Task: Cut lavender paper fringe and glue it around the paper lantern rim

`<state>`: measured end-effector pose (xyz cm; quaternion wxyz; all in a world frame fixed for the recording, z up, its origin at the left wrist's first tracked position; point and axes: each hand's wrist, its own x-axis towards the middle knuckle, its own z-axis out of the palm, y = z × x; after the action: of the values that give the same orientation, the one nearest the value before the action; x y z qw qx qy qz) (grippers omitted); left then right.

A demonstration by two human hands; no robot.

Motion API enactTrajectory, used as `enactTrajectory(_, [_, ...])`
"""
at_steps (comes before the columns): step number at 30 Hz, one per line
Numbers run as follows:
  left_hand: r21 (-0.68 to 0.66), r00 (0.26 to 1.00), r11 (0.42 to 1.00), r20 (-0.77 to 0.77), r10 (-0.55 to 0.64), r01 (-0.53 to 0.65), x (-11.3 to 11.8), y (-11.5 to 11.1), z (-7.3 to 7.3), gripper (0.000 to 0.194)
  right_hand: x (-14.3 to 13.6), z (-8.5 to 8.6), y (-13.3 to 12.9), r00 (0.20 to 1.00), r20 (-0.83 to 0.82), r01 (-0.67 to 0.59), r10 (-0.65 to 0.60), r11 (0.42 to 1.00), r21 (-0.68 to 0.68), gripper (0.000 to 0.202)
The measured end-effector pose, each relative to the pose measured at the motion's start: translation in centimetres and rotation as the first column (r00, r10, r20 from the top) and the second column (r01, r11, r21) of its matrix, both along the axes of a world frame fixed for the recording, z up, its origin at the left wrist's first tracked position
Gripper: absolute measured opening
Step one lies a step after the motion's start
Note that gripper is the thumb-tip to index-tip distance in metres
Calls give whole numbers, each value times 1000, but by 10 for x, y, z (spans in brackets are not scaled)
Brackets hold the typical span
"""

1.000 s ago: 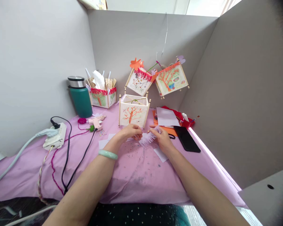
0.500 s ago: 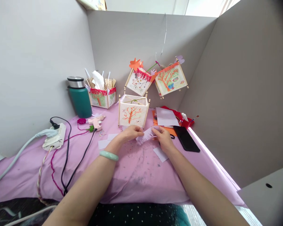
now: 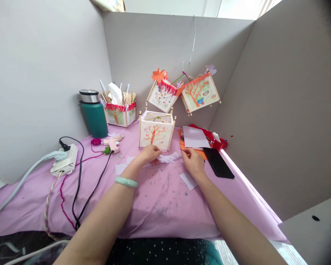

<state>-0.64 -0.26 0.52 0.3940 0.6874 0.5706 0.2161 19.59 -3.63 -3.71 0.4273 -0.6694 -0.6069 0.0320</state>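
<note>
Between left fingers (image 3: 155,149) and right fingers (image 3: 185,151) spans the fringed paper strip (image 3: 169,158), one end pinched in each.

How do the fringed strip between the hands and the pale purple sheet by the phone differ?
Shape: the fringed strip is narrow, while the pale purple sheet is broader and roughly rectangular.
Edge: the strip is cut into fringe; the sheet shows straight edges without fringe.
Place: the strip spans the gap between the hands, while the sheet lies partly over orange paper.
Both look like pale purple paper.
</note>
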Motion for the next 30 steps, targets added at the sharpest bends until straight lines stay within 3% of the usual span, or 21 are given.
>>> enactTrajectory(4, [-15, 999, 999, 23, 30, -30, 0, 0, -1, 14, -4, -1, -2, 995, 87, -51, 48, 998, 36, 20])
enactTrajectory(9, [-1, 997, 999, -61, -49, 49, 0, -2, -3, 24, -6, -2, -1, 990, 137, -39, 42, 999, -22, 18])
enactTrajectory(14, [-26, 996, 997, -59, -72, 71, 3, -12, 9, 35, -3, -3, 0, 980, 181, -77, 82, 997, -30, 16])
enactTrajectory(17, [-31, 999, 999, -38, -31, 30, 3, -17, 18, 32, -6, 0, -4, 970, 155, -203, 190, 976, 79, 15])
enactTrajectory(20, [-61, 1000, 998, -29, 7, -8, 2, -23, 22, 31, -13, 5, -12, 893, 172, -440, 416, 886, 146, 19])
enactTrajectory(22, [-86, 1000, 996, 20, 17, -15, 0, -26, 23, 28, -20, 8, -18, 815, 233, -566, 531, 815, 124, 24])
enactTrajectory(24, [-126, 991, 992, 133, -12, 29, -3, -29, 21, 20, -28, 8, -23, 761, 324, -614, 562, 784, 84, 37])
enactTrajectory(27, [-209, 929, 962, 360, -91, 175, -9, -30, 19, 11, -35, 4, -26, 747, 433, -581, 505, 812, 55, 36])
enactTrajectory(30, [-224, 901, 955, 427, -84, 195, -13, -25, 21, 12, -34, 2, -23, 802, 314, -555, 507, 828, 79, 17])
